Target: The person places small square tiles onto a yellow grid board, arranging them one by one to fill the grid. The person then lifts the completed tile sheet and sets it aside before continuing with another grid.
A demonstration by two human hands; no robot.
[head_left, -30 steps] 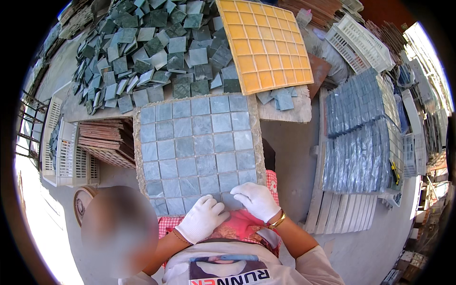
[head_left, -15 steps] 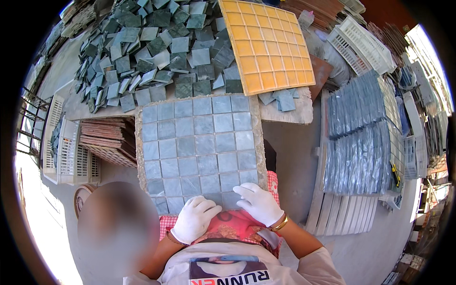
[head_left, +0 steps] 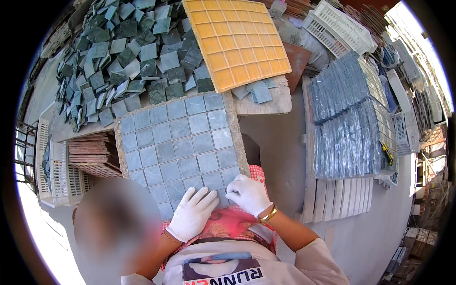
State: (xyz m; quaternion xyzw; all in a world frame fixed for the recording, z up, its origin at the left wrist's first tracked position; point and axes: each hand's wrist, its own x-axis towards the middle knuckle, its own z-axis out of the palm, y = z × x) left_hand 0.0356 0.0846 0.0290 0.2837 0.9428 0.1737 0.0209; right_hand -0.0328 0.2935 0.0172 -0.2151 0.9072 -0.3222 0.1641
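Observation:
A board with a rough border (head_left: 230,107) lies in front of me, its grid of square blue-grey tiles (head_left: 180,147) in close rows. My left hand (head_left: 192,216), in a white glove, rests on the board's near edge with its fingers spread over the tiles. Beside it, my right hand (head_left: 250,195), also gloved, is closed, fingers curled and pressed together at the near right tiles. Whatever those fingertips hold, if anything, is hidden. Red checked cloth (head_left: 256,174) shows under the board's near right corner.
Loose green-grey tiles (head_left: 128,57) are heaped beyond the board. Beside them a yellow gridded mould (head_left: 240,42) leans over a few tiles (head_left: 260,91). Wrapped tile sheets (head_left: 342,137) stand on the right. White crates (head_left: 339,28) and brown stacked panels (head_left: 93,151) lie around.
The whole view has shifted, and the board appears turned and further left. My left hand's fingers have spread out over the tiles; my right hand's fingers have curled closed.

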